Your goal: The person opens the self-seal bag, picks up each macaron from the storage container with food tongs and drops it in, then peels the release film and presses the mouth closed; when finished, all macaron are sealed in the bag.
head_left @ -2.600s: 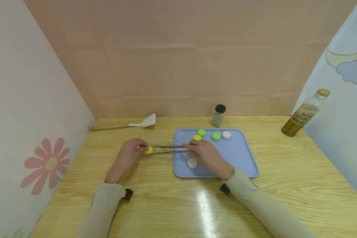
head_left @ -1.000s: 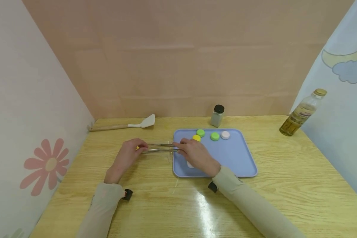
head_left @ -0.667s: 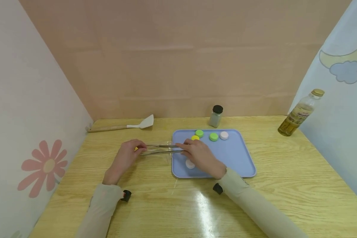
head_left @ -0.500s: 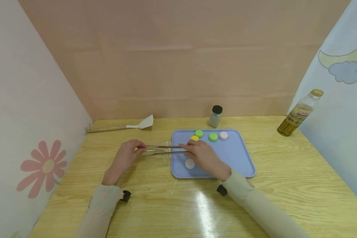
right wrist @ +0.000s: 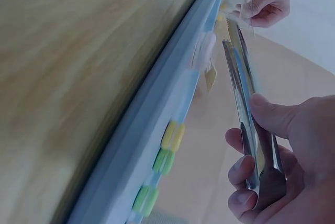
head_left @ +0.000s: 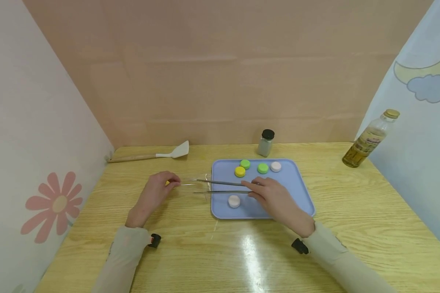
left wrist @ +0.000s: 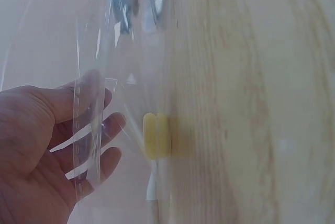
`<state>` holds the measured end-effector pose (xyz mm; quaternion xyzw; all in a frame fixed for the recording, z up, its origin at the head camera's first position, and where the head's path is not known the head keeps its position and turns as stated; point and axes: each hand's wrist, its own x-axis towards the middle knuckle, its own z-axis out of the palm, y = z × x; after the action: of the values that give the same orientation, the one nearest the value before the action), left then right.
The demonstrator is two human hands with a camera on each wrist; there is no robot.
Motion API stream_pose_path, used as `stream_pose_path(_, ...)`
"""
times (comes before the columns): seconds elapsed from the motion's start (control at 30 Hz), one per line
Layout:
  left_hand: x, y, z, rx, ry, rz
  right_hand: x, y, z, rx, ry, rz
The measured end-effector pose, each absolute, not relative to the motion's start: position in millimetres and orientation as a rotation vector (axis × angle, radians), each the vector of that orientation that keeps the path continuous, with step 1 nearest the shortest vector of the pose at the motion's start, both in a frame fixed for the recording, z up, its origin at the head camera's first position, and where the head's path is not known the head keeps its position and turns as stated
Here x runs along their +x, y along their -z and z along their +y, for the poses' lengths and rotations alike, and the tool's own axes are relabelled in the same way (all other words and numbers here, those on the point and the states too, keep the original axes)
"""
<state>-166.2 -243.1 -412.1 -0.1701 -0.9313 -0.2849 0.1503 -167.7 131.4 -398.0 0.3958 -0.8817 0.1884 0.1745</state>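
Observation:
My left hand (head_left: 155, 195) pinches a clear plastic bag (left wrist: 131, 62) lying toward the tray, its open end near the tray's left rim. Inside sits a yellow macaron (left wrist: 157, 136), standing on edge in the left wrist view and mostly covered by the fingers in the head view. Metal tongs (right wrist: 272, 185) are in my right hand (head_left: 275, 199), thumb on one arm and fingers curled round the other. Nothing is between their parted tips, which point left at the bag's mouth. Beneath them, the blue tray (head_left: 287, 195) holds a yellow macaron (head_left: 240, 171) and several green and pink ones.
Behind the tray stands a small black-lidded jar (head_left: 265, 144). A spatula (head_left: 172, 152) with a wooden handle lies at the back left. At the far right is an oil bottle (head_left: 368, 140) with a gold cap, near the patterned side wall.
The tongs carried the yellow macaron deeper into the bag, then their tips parted and drew back right with my right hand, leaving the macaron inside. My left hand stays at the bag.

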Motion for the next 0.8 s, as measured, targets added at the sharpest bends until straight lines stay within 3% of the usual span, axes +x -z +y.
stream_pose_path(0.8, -164.8, 411.7, -245.0, -0.486, 0.841, -2.697, -126.1, 396.0, 213.6, 0.966, -0.595, -2.484)
